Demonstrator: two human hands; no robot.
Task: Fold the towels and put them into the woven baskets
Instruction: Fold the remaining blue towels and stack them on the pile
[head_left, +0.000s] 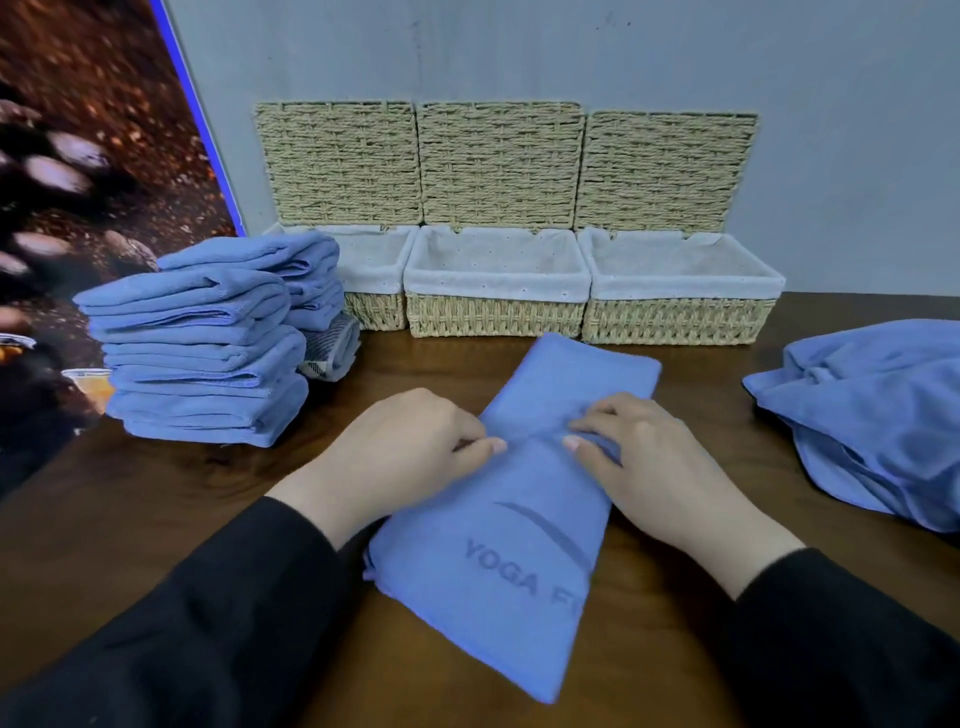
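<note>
A blue towel (498, 561) printed "YOGA" lies folded into a long strip, slanting across the dark wooden table (675, 649). My left hand (405, 447) pinches its left edge at the middle of the strip. My right hand (639, 452) pinches the cloth opposite, thumb and fingers bunching a small crease. Three woven baskets with white liners stand open along the wall: left (371, 312), middle (493, 314), right (675, 319). Their lids lean back against the wall.
Two stacks of folded blue towels (208, 353) stand at the left, partly covering the left basket. A heap of unfolded blue towels (872, 415) lies at the right edge. A grey patterned cloth (332, 353) sits behind the stacks.
</note>
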